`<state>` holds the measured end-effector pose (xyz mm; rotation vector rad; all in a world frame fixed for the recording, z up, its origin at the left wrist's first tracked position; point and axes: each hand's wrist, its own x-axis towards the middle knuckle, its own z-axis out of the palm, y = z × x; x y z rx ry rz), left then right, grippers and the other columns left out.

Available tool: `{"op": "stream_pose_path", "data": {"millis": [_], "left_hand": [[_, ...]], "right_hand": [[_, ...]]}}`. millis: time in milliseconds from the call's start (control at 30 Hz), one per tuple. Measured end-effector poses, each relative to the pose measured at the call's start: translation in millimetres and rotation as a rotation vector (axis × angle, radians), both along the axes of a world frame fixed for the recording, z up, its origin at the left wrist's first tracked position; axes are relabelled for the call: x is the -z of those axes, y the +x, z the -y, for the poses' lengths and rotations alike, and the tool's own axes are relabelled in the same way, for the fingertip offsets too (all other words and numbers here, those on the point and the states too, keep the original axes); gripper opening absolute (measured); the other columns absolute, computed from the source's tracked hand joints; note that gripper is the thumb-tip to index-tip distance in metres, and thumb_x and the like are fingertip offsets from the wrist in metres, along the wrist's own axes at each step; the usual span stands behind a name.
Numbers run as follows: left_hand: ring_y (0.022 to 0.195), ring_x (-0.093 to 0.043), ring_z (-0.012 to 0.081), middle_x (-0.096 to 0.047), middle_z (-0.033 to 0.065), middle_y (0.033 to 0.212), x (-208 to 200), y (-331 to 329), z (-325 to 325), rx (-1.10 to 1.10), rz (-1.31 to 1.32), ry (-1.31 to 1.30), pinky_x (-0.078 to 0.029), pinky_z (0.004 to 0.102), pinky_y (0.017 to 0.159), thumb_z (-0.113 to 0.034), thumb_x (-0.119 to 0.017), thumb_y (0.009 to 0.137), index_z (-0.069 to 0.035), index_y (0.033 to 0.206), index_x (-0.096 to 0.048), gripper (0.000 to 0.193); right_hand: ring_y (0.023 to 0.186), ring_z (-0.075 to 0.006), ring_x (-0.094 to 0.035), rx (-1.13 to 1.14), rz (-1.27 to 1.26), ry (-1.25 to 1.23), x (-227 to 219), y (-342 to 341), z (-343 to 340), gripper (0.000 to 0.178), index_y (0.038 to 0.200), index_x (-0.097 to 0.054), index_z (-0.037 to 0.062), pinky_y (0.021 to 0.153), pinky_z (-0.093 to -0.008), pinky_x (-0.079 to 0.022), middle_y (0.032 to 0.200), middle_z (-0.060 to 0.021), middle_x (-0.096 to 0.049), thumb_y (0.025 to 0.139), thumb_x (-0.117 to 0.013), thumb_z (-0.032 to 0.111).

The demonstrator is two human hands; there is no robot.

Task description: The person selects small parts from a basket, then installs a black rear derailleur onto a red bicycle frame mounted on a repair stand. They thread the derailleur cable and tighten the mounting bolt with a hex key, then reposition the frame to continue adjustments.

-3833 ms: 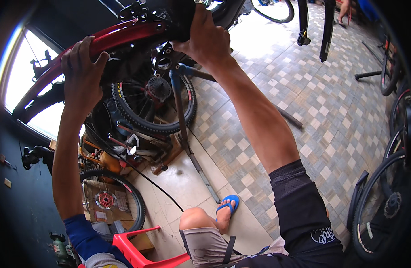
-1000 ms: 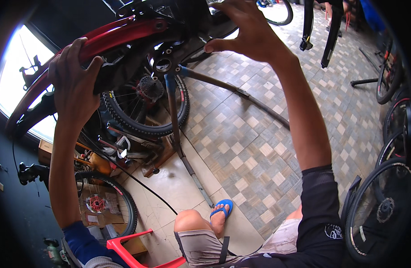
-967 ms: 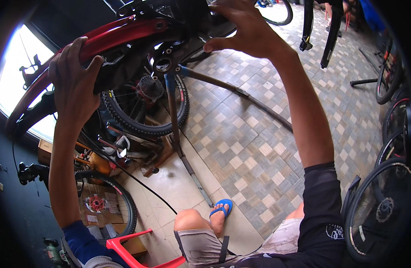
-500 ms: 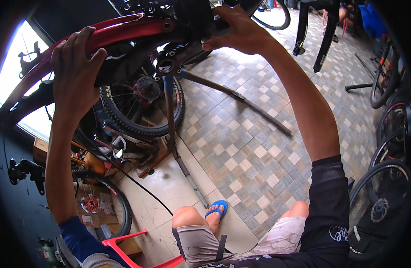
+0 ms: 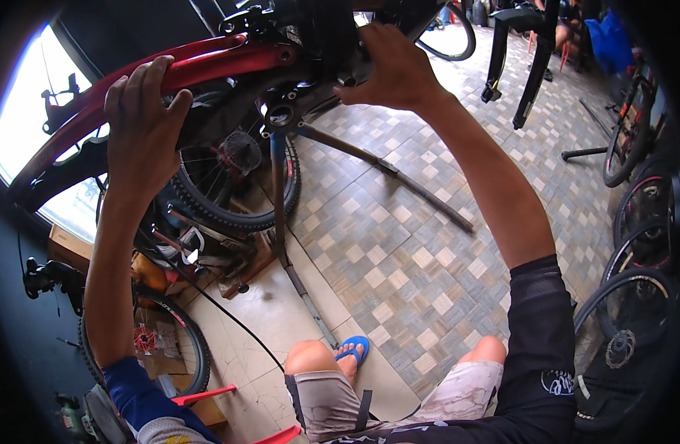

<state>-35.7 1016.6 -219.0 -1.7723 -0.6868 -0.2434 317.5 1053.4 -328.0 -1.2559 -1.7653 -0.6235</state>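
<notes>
A red and black bicycle frame (image 5: 199,72) spans the upper left, held up at a slant. My left hand (image 5: 144,129) is closed around its red rear arm, thumb on the near side. At the top middle, my right hand (image 5: 403,70) grips the dark part of the frame, with the thumb below and the fingers over the far side, partly hidden. Between the hands, a round bottom bracket shell (image 5: 281,115) shows an open hole. Just under it are the bluish-grey legs of a stand (image 5: 377,159); whether the frame touches the stand I cannot tell.
Behind the stand is a knobbly-tyred wheel with a cassette (image 5: 240,154). Another wheel (image 5: 199,340) and a red plastic stool (image 5: 207,395) are at lower left. A black fork (image 5: 536,81) hangs at upper right; several wheels (image 5: 624,288) line the right side. A black cable (image 5: 236,311) trails near my knee.
Both hands and the frame sit slightly lower and farther right in the picture. The floor and stand have shifted slightly too, as the view moved. Both grips look the same.
</notes>
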Motion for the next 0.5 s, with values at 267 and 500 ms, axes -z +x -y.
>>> {"op": "stream_pose_path", "data": {"millis": [267, 500], "left_hand": [[0.143, -0.035, 0.0357, -0.038, 0.0144, 0.152, 10.4, -0.8, 1.9, -0.01, 0.039, -0.011, -0.024, 0.0552, 0.118, -0.003, -0.081, 0.06, -0.017, 0.116, -0.065, 0.06], [0.141, -0.037, 0.0354, -0.039, 0.0137, 0.151, -0.7, -3.2, -12.1, 0.082, -0.023, 0.106, -0.027, 0.055, 0.117, -0.011, -0.087, 0.056, -0.016, 0.113, -0.065, 0.061]], "right_hand": [[0.112, -0.0324, -0.063, -0.025, -0.083, 0.03, 3.2, -4.4, -3.0, 0.075, 0.116, -0.064, 0.0031, 0.095, -0.0432, -0.053, 0.115, -0.016, -0.065, 0.061, -0.082, 0.052], [0.107, -0.0314, -0.063, -0.137, -0.152, 0.099, 9.5, -7.1, -3.8, 0.064, 0.111, -0.065, 0.0062, 0.091, -0.0439, -0.052, 0.108, -0.0141, -0.064, 0.062, -0.083, 0.044]]}}
